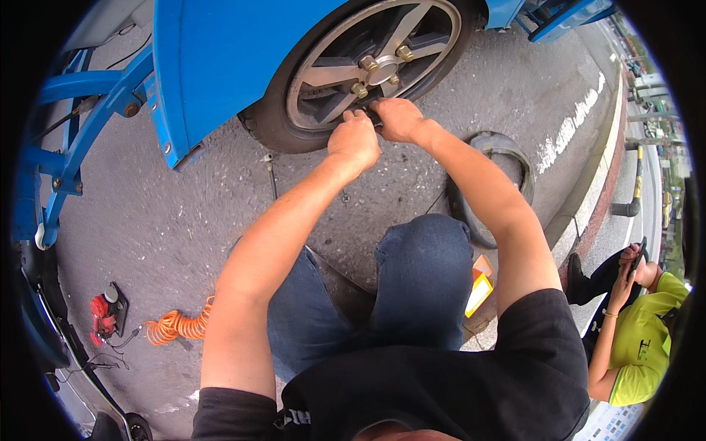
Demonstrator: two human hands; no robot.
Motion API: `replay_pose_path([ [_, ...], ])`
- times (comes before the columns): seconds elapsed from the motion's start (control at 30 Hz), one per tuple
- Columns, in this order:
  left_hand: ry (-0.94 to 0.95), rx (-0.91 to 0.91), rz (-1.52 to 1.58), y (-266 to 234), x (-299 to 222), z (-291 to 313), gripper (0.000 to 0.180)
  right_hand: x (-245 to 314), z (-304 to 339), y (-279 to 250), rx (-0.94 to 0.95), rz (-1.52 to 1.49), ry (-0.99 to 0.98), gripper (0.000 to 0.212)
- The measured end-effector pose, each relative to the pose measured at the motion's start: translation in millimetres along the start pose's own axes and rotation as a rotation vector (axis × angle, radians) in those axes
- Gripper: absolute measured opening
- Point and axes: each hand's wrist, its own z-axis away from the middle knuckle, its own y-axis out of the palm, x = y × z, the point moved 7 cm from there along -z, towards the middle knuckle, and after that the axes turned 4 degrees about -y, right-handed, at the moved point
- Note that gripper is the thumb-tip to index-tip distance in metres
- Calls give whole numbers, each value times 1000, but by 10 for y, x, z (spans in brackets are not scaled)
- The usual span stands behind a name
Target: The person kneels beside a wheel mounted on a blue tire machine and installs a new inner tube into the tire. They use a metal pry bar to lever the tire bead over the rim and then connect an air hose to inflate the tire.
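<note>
Both hands meet at the lower rim of a spoked wheel (pixel 397 28) with a black tyre (pixel 268 121), mounted under a blue vehicle body (pixel 213 66). My left hand (pixel 354 140) is closed, its fingertips bunched at the rim's lower edge. Just to its right, my right hand (pixel 399 119) is closed too, with its fingers curled in among the spokes. A small dark part shows between the hands, but its kind is hidden by the fingers. Brass-coloured nuts (pixel 359 90) surround the hub cap (pixel 382 70) above them.
A black rubber ring (pixel 462 213) lies to the right, a metal-ended tool (pixel 271 173) below the tyre. Lower left are a red air pump (pixel 103 317) and coiled orange hose (pixel 175 327). A yellow box (pixel 479 292) rests by my knee. A seated person (pixel 636 334) holds a phone at right.
</note>
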Motion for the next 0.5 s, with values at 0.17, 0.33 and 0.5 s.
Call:
replay_pose_path([
  [0.17, -125, -52, 71, 104, -16, -179, 45, -120, -59, 15, 42, -144, 83, 26],
  [0.33, -185, -38, 54, 135, 4, -250, 42, -119, -170, 32, 165, -257, 30, 23],
  [0.5, -287, 144, 85, 90, -52, -305, 45, -144, -229, 134, 341, -643, 168, 15],
])
